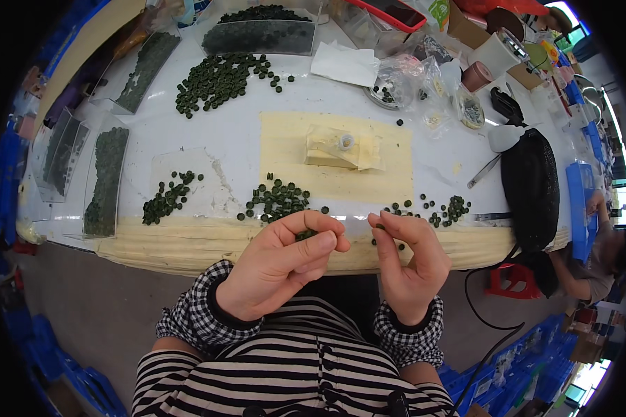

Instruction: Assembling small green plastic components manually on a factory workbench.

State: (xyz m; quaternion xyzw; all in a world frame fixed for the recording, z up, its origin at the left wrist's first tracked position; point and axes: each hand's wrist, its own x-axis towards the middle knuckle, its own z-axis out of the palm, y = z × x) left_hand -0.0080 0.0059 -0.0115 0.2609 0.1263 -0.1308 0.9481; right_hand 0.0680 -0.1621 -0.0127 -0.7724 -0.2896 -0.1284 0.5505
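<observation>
My left hand [279, 263] is curled closed at the table's front edge, with a few small dark green round pieces [305, 235] showing inside the bent fingers. Its thumb and forefinger tips meet; whether something is pinched there I cannot make out. To its right, my right hand [415, 260] pinches one small dark green round piece [380, 226] between thumb and forefinger. A loose pile of like pieces [279, 199] lies just beyond the left hand. More of them [454, 210] are scattered past the right hand. Farther back, a small block wrapped in cream tape [334, 150] carries a clear ring [346, 142].
Clear bins of green pieces [108, 181] stand at the left, and another bin [261, 35] at the back beside a large pile [219, 78]. On the right are tweezers [485, 171], a black mesh-covered object [531, 187] and a white bottle [506, 137]. A red-edged phone [389, 12] lies far back.
</observation>
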